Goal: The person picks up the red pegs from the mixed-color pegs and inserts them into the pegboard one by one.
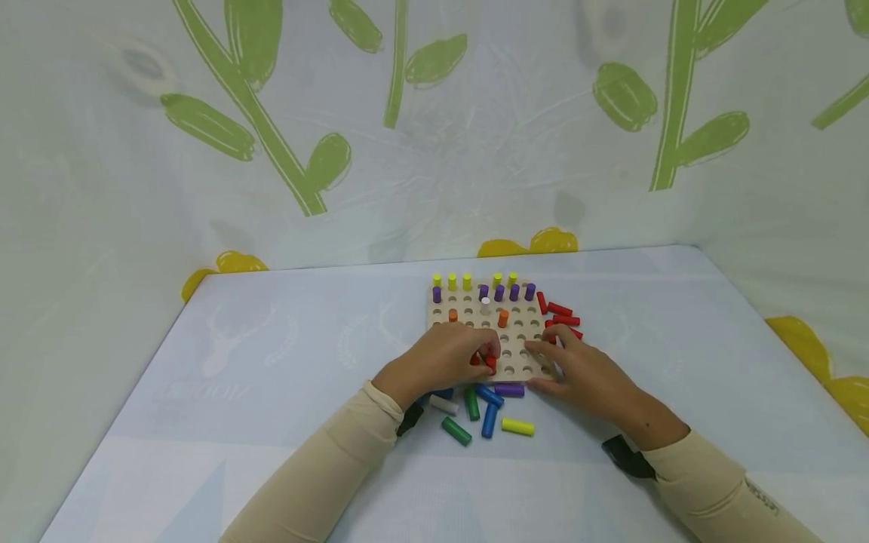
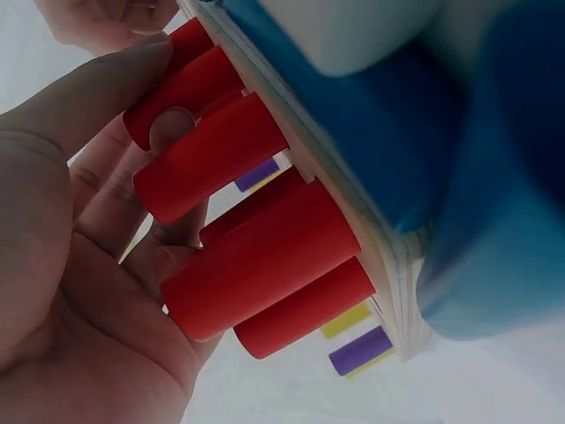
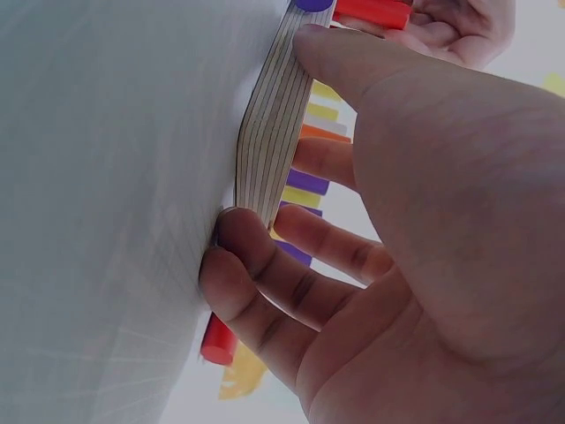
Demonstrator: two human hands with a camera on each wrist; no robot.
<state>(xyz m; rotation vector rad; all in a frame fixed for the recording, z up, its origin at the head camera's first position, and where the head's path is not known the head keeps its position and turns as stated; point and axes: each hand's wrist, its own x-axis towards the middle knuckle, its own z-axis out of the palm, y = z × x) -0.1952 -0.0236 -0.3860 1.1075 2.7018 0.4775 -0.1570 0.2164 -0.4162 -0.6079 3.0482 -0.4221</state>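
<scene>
The left hand [image 1: 451, 354] is pinching a red peg [image 2: 194, 88] between thumb and finger, its wrist bending over the near left part of the wooden board [image 1: 517, 362], where more red pegs are standing. The right hand [image 1: 584, 373] is holding the near right corner: the thumb is touching the near edge, and the fingers are curving by the right side and over the top. Both forearms are reaching forward in beige sleeves [image 1: 322, 471]. Loose blue pegs [image 1: 489, 420] and green pegs [image 1: 456, 431] are lying before the board.
</scene>
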